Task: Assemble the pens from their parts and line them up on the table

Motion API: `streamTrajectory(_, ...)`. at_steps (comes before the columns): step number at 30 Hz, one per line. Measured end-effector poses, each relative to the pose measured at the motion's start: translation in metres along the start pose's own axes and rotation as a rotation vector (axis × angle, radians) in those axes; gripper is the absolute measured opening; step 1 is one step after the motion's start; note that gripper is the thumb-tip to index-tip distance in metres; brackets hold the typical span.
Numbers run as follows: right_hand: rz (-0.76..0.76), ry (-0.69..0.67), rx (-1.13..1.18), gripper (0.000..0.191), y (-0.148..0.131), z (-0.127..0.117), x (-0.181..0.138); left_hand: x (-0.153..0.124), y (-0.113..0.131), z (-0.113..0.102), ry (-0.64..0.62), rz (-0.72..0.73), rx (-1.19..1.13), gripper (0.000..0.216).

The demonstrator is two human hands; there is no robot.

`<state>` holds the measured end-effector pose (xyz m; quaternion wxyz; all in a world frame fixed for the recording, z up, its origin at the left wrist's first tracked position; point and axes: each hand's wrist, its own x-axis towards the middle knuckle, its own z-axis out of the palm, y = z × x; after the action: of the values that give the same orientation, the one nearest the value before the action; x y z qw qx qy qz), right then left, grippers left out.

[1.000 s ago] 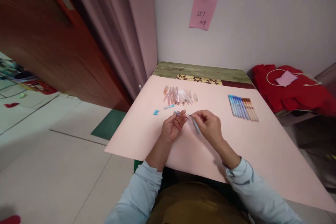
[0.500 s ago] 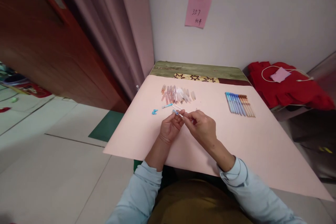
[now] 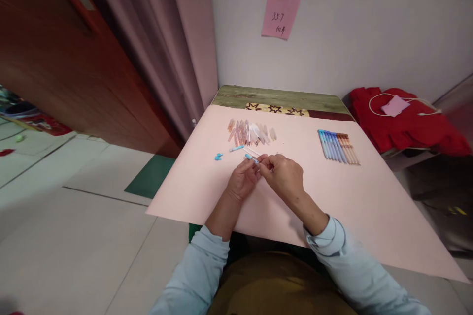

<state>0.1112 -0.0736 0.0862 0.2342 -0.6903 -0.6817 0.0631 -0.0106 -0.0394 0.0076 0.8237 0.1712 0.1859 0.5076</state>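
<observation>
Both hands meet over the pink sheet [image 3: 343,206] at the table's middle. My left hand [image 3: 242,181] is closed in a pinch on a small blue pen part [image 3: 251,158] whose tip sticks out past the fingers. My right hand [image 3: 284,176] is closed too, fingertips pressed against the same piece; what else it holds is hidden. Just beyond lie a thin white refill [image 3: 253,150], a short blue piece [image 3: 235,148] and a small blue cap [image 3: 219,157]. A heap of loose pen parts [image 3: 250,133] lies further back.
A row of several assembled blue and brown pens [image 3: 338,146] lies at the right of the sheet. Red cloth with a white cable [image 3: 406,125] sits off the table's right. A curtain and wooden door [image 3: 74,59] stand left; a pink note [image 3: 280,15] hangs on the wall.
My right hand has moved left to meet the left hand at the blue pen part; the blue pen barrel seen in it a second ago no longer shows.
</observation>
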Motion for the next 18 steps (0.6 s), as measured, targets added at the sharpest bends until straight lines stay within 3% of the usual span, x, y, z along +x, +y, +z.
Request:
streamTrajectory(6,0.027,0.110,0.147,0.033,0.005,0.004,0.007,0.000,0.001,0.000,0.044,-0.001,-0.087,0.007)
streamTrajectory(12,0.236,0.254,0.447,0.040,0.054,0.001,0.018,0.003,0.009,-0.003,0.072,0.062,-0.250,0.014)
streamTrajectory(18,0.370,0.256,0.367,0.032,0.089,0.005,0.009,0.005,0.011,-0.003,0.103,0.094,-0.227,0.018)
